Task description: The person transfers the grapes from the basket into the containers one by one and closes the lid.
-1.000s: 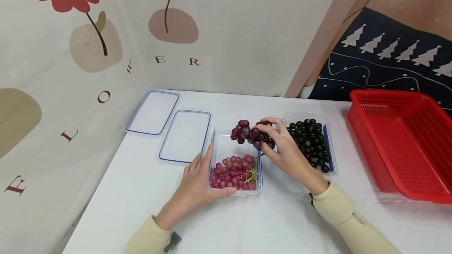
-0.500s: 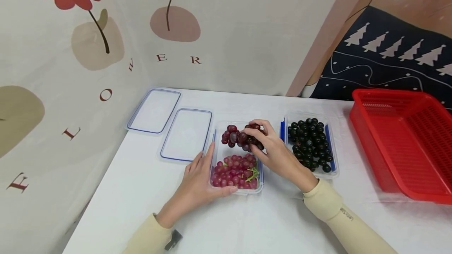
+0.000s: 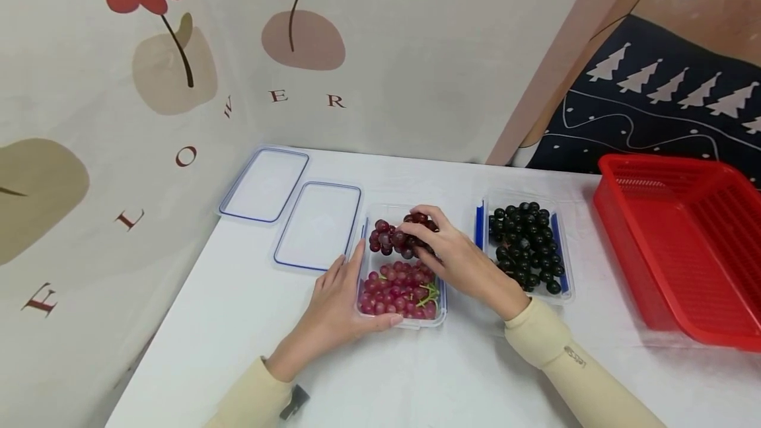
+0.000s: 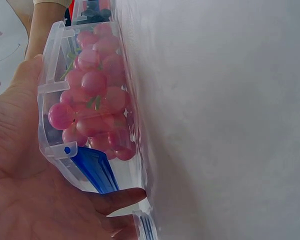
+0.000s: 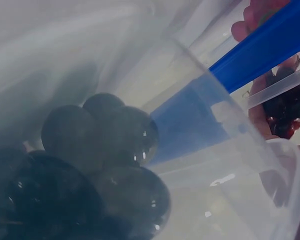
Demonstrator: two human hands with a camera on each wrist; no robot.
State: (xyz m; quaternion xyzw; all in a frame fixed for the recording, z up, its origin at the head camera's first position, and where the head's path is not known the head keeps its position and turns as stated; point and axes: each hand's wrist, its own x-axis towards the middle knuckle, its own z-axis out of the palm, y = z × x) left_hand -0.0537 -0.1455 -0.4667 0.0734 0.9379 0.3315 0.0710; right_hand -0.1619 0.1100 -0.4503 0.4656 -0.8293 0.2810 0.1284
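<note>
A clear container (image 3: pixel 410 325) with blue side flaps holds pink-red grapes (image 3: pixel 392 292) with green stems in its near half. My left hand (image 3: pixel 335 309) rests at its near left corner, fingers straight along the left side and thumb across the front. The left wrist view shows the palm against the container wall (image 4: pixel 52 70). My right hand (image 3: pixel 454 253) grips a bunch of dark red grapes (image 3: pixel 386 236) over the container's far half, fingers curled round its right part and hiding some of it. In the right wrist view, the dark red grapes (image 5: pixel 287 107) show beyond a blue flap.
A second clear container (image 3: pixel 561 292) with black grapes (image 3: pixel 526 243) stands to the right. Beyond it is a red plastic basket (image 3: pixel 701 269). Two clear lids with blue seals, one nearer (image 3: pixel 318 226) and one farther (image 3: pixel 264 183), lie at the back left of the white table (image 3: pixel 380 382).
My right hand has carried the dark red bunch leftward and lower, over the far half of the container. The left hand keeps its place at the corner.
</note>
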